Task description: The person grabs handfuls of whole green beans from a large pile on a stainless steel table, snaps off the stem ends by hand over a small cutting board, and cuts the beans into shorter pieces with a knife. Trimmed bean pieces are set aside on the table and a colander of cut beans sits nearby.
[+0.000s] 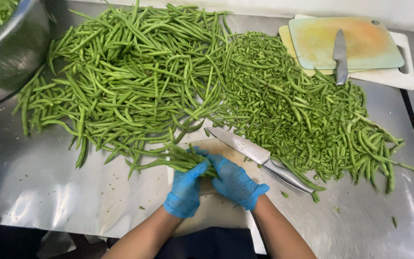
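1. Both gloved hands, left hand and right hand, sat together, clamped on a bean bundle near the bench's front edge
2. The bundle's long axis ran leftward from the hands; the knife lay just beside the right hand

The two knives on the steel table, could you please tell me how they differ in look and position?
The large chef's knife lies near the gloved hands, its handle among the cut bean pieces; the small knife rests far off on the stacked cutting boards. The chef's knife has a longer, broader blade and lies diagonally, tip toward the whole green beans; the small knife lies nearly straight, tip away. Both look all metal, and neither is held.
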